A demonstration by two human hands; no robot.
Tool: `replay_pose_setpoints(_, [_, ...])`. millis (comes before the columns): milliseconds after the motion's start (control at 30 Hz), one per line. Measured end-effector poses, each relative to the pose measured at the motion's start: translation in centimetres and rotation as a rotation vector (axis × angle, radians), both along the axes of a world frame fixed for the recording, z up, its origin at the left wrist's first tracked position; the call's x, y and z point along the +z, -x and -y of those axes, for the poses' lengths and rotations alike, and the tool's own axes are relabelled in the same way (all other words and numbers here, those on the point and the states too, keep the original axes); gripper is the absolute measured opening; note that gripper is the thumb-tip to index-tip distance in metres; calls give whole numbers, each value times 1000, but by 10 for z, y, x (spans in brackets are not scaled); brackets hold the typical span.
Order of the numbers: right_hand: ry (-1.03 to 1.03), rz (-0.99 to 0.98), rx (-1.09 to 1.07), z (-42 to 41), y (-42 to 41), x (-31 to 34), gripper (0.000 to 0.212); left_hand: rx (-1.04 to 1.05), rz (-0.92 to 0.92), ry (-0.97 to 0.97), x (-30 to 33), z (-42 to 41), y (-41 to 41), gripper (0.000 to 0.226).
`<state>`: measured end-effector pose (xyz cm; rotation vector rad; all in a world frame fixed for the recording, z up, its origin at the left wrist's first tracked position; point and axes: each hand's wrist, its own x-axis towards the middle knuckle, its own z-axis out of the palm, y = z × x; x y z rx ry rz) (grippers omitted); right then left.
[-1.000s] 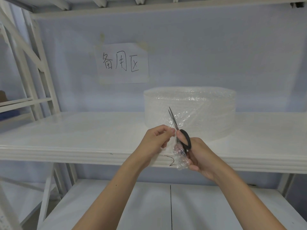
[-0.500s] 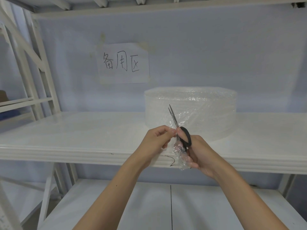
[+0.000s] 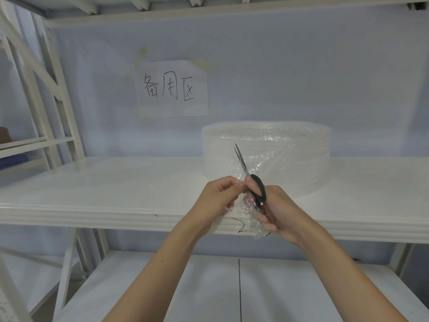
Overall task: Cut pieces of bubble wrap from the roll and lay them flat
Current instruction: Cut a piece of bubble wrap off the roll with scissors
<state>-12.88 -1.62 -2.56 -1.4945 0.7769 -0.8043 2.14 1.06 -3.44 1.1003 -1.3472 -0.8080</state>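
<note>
A wide roll of clear bubble wrap lies flat on the white shelf, right of centre. Its loose end runs forward over the shelf edge and hangs crumpled between my hands. My left hand pinches that loose end at its left side. My right hand grips black-handled scissors, fingers through the loops. The blades point up and slightly left, nearly together, standing in the wrap in front of the roll.
A paper sign with handwritten characters is taped to the back wall. White rack posts rise at the left. A lower shelf lies under my forearms, and an upper shelf runs overhead.
Almost nothing has moved. Both hands and the scissors hold the same place, with only a slight shift of the crumpled wrap end.
</note>
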Motion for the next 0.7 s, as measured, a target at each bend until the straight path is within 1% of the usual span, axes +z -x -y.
replay_pose_setpoints(67, [7, -1, -1, -1, -1, 2, 63, 0, -6, 0, 0, 0, -1, 22])
replay_pose_setpoints(167, [16, 11, 4, -3, -1, 3, 59, 3, -16, -2, 0, -1, 0, 24])
replay_pose_setpoints(267, [92, 30, -22, -9, 0, 3, 55, 20, -14, 0, 0, -1, -1, 24])
replay_pose_setpoints(300, [127, 59, -51, -11, 1, 4, 50, 23, -16, 2, 0, -1, -1, 23])
replay_pose_setpoints(400, [224, 245, -191, -17, 8, 7, 24, 36, -24, 8, 0, -1, -2, 21])
replay_pose_setpoints(433, [244, 296, -234, -18, 14, 8, 22, 37, -26, 11, -1, -1, -2, 21])
replay_pose_setpoints(500, [269, 338, -321, -18, 29, 10, 27, 32, -28, 18, -1, -1, -2, 23])
replay_pose_setpoints(567, [288, 299, -426, -11, 48, 9, 22, 37, -24, 20, -1, -1, -2, 23])
replay_pose_setpoints(633, [302, 200, -526, 2, 72, 6, 15, 51, -23, 22, -2, 0, -2, 23])
replay_pose_setpoints(667, [303, 137, -571, 10, 84, 4, 18, 57, -24, 23, -2, 0, -2, 24])
replay_pose_setpoints(700, [294, 68, -605, 18, 95, 3, 27, 61, -23, 26, -2, 0, -2, 24])
